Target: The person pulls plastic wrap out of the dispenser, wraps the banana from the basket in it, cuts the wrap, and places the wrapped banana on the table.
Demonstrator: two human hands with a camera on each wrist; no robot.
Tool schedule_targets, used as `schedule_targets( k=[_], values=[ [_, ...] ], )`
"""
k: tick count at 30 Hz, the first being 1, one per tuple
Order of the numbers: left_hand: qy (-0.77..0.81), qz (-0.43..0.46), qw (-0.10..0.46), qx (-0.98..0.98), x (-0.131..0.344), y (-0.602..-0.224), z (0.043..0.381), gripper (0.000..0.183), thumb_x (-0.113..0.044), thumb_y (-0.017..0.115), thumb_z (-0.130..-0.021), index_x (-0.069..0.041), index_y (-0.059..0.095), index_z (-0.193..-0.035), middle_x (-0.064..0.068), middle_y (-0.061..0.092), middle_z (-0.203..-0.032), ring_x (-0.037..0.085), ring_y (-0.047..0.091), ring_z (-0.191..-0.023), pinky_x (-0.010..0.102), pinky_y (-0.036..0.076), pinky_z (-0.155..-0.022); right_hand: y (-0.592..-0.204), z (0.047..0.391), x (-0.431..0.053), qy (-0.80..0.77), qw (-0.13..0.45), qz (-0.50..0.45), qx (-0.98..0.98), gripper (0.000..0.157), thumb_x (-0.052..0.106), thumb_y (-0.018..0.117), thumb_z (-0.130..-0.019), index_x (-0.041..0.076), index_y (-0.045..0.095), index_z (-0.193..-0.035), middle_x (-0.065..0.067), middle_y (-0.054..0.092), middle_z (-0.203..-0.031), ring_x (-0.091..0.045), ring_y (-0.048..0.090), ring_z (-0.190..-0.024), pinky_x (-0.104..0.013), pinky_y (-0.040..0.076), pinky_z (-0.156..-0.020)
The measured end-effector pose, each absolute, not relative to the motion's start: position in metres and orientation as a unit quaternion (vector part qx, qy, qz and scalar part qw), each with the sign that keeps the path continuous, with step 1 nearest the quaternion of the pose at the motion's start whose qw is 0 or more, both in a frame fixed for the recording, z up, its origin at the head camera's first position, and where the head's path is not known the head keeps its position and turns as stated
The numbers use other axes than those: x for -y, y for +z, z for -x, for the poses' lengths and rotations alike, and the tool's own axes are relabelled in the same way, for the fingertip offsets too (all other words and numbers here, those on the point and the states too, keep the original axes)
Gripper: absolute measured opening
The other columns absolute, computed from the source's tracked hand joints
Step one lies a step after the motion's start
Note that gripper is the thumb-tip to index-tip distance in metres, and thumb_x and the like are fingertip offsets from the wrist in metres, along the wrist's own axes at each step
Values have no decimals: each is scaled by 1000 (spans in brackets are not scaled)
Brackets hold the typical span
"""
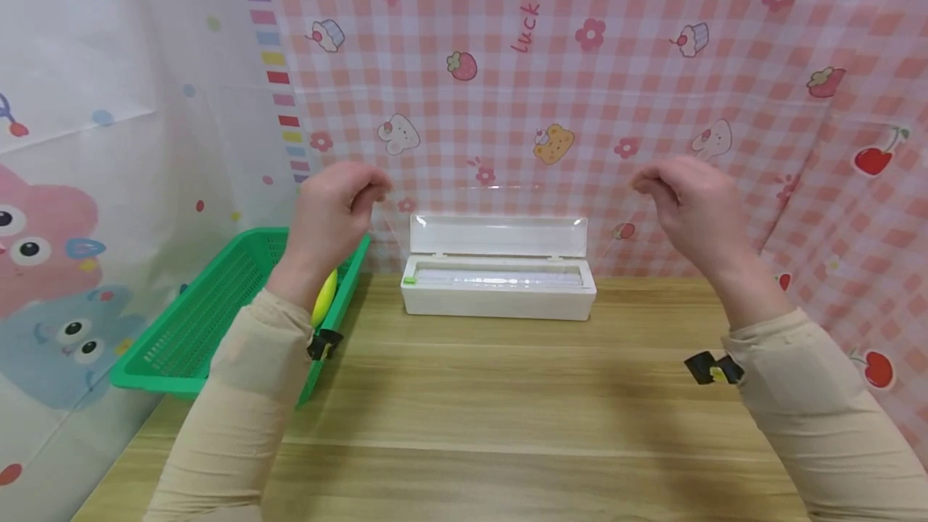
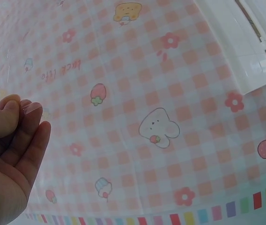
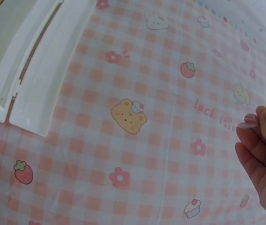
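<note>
A thin sheet of clear cling film (image 1: 500,187) spans the air between my two hands, its see-through edges showing as faint lines that run down toward a dispenser box. My left hand (image 1: 335,212) pinches one upper corner between thumb and fingers; a shiny bit of film (image 2: 32,108) shows at the fingertips in the left wrist view. At the other corner, my right hand (image 1: 692,212) pinches the film the same way. Below and between the hands sits the white cling film dispenser (image 1: 500,302), its lid (image 1: 499,237) raised, a film roll (image 1: 500,278) inside and a green slider (image 1: 410,280) at its left end.
A green plastic basket (image 1: 138,378) stands on the left of the wooden table (image 1: 507,393), partly behind my left forearm, with a yellow object (image 1: 325,298) in it. A pink checked cloth (image 1: 500,103) hangs behind the dispenser, and a white printed sheet (image 1: 174,176) hangs at left.
</note>
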State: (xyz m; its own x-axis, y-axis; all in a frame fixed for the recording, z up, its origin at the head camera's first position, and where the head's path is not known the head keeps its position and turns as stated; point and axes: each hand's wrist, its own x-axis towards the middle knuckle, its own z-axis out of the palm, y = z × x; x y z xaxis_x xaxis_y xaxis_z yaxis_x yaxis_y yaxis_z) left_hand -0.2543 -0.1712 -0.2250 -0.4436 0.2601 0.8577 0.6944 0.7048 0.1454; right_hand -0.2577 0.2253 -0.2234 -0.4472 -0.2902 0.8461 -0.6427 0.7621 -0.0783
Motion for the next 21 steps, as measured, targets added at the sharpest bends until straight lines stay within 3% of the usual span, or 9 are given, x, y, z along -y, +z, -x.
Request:
schedule_targets(
  k=[21],
  values=[
    [-238,339,460,786,175,-213,251,6,9,67,-88,4,71,-88,14,70,-84,29,63,-77,41,56,-72,-215,252,-229,173,475,-287,814,5,-1,68,-91,-1,72,-93,-16,72,-88,-28,64,-77,-36,47,-67]
  ],
)
